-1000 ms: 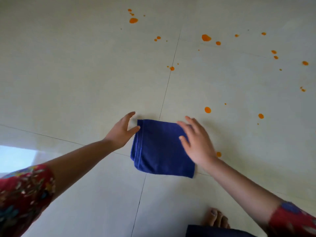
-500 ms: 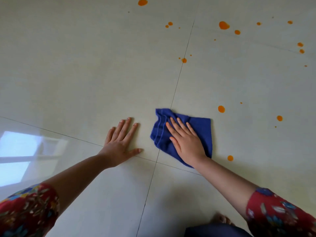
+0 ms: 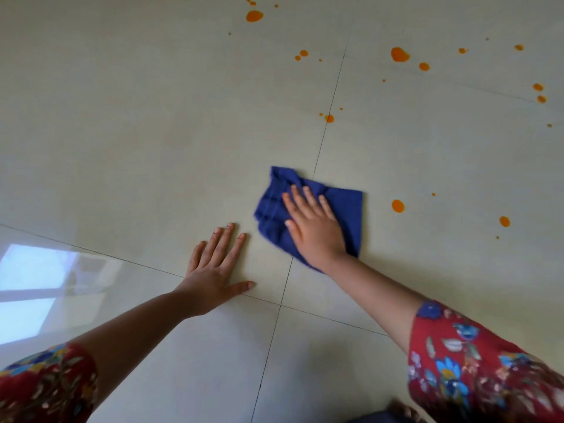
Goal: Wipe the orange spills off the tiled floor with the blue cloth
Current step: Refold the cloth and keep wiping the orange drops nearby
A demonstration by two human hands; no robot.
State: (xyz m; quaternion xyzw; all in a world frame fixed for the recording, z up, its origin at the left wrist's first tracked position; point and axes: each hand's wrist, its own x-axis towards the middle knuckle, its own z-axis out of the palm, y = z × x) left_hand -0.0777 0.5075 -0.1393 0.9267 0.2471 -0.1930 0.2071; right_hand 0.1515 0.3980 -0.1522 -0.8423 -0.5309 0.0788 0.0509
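Resting flat with fingers spread, the left hand [image 3: 218,271] lies on the tiled floor [image 3: 122,132] just beside the crumpled blue cloth [image 3: 348,209], which the right hand [image 3: 311,227] presses down with straight fingers, while orange spills [image 3: 398,206] dot tiles beyond.
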